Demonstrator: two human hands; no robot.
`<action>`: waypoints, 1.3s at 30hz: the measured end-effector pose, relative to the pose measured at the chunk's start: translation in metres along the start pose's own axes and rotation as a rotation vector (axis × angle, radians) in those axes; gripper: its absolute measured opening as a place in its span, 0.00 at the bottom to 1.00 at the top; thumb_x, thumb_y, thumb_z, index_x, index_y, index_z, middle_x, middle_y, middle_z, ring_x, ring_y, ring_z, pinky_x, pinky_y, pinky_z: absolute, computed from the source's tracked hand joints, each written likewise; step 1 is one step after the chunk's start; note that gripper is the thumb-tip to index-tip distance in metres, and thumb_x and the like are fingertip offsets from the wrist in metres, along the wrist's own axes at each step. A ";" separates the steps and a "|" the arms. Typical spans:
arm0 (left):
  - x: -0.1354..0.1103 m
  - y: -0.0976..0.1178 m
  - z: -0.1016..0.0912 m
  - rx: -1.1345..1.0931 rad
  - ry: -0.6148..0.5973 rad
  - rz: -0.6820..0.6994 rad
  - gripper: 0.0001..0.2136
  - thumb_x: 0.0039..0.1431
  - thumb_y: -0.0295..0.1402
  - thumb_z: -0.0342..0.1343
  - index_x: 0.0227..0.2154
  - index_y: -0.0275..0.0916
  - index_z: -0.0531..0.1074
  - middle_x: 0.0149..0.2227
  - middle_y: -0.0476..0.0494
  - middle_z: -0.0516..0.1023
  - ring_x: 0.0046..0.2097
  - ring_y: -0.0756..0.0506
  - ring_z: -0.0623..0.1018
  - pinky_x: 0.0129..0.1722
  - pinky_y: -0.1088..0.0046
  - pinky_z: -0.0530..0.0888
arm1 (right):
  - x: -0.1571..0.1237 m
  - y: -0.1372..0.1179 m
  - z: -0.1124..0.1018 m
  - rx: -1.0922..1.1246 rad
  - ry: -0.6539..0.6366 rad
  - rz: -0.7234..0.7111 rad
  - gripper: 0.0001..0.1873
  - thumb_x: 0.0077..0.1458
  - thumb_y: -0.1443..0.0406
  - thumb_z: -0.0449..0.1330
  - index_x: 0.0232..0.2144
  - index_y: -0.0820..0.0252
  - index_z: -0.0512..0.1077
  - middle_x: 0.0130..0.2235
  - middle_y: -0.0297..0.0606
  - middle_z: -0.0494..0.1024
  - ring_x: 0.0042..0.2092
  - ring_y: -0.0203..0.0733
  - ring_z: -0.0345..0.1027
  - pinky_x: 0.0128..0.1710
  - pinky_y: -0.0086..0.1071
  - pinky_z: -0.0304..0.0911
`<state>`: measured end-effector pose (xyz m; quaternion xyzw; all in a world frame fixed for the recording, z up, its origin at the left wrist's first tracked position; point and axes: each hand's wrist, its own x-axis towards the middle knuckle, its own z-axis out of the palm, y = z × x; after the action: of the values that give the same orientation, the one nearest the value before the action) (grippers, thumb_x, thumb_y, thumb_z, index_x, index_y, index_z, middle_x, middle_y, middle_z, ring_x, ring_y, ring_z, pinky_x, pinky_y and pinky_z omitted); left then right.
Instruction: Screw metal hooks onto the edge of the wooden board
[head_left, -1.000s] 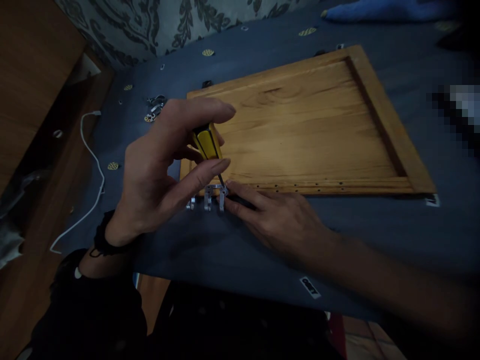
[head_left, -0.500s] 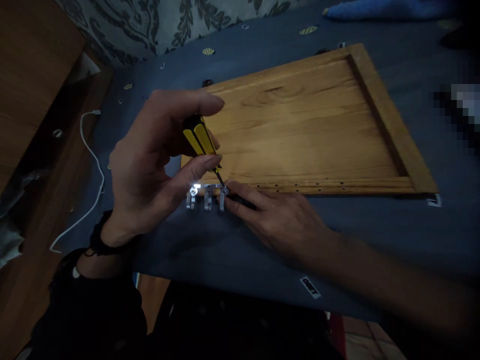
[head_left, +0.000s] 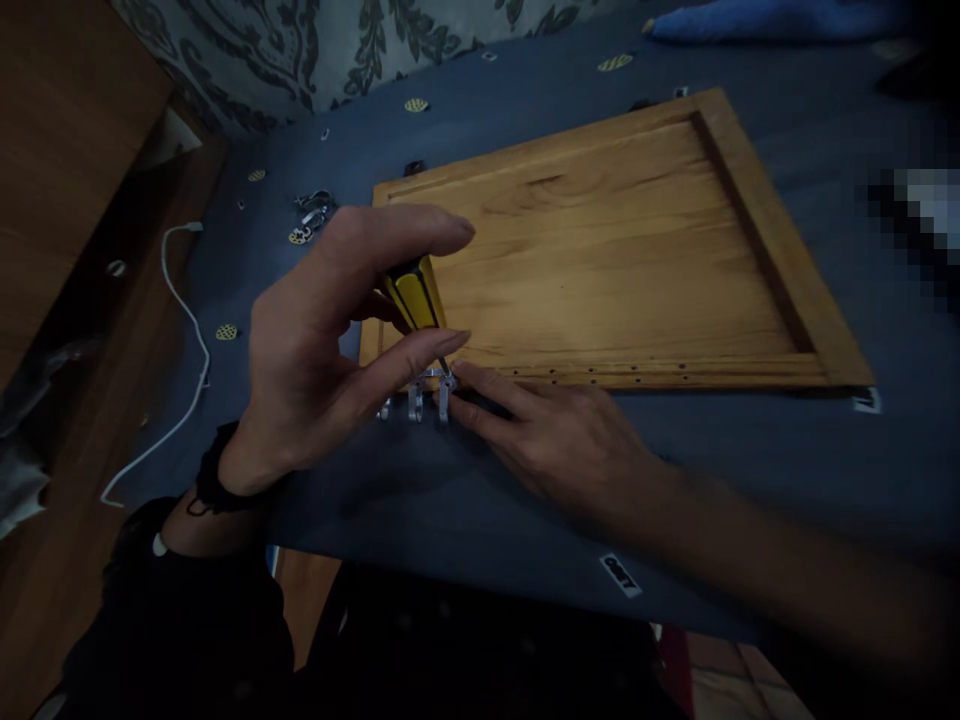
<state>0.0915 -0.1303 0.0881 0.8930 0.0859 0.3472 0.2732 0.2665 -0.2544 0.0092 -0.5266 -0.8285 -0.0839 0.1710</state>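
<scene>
My left hand (head_left: 315, 340) is closed around a yellow and black screwdriver (head_left: 417, 294), thumb on the near side of its handle and index finger stretched above. The tip comes down on the rightmost metal hook (head_left: 445, 392), at the near edge of a framed wooden panel (head_left: 615, 250). My right hand (head_left: 562, 430) pinches that edge beside the hook, its fingertips touching it. A slim black thing (head_left: 487, 403) shows between these fingers; its kind is unclear. Left of the rightmost hook is another metal hook (head_left: 416, 398), and one more is mostly hidden behind my left hand.
The panel lies on a dark blue patterned sheet (head_left: 750, 480). Loose metal hooks or fittings (head_left: 313, 208) lie at its far left. A white cable (head_left: 196, 320) runs along the left, and a blue cloth item (head_left: 780, 20) lies at the back right. Several dark holes line the panel's near rail.
My left hand has moved right and slightly down with the screwdriver, uncovering the loose metal pieces behind it and covering much of the leftmost hook. My right hand stays in place.
</scene>
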 end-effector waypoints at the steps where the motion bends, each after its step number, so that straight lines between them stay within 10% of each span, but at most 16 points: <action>1: 0.000 0.000 0.000 0.017 0.031 0.027 0.23 0.62 0.27 0.65 0.59 0.50 0.73 0.54 0.49 0.77 0.55 0.40 0.80 0.45 0.65 0.86 | 0.000 0.000 0.000 0.000 0.017 -0.006 0.19 0.62 0.74 0.58 0.53 0.59 0.77 0.58 0.46 0.79 0.38 0.44 0.80 0.28 0.33 0.69; 39: 0.003 -0.001 -0.004 -0.166 0.086 -0.059 0.21 0.60 0.25 0.66 0.54 0.51 0.77 0.55 0.47 0.76 0.47 0.43 0.83 0.49 0.64 0.85 | 0.000 -0.001 -0.001 -0.009 0.058 0.004 0.16 0.60 0.76 0.57 0.45 0.58 0.79 0.55 0.43 0.81 0.36 0.42 0.80 0.24 0.32 0.64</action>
<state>0.0908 -0.1268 0.0916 0.8485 0.0948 0.3830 0.3526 0.2659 -0.2548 0.0106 -0.5265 -0.8217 -0.1026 0.1926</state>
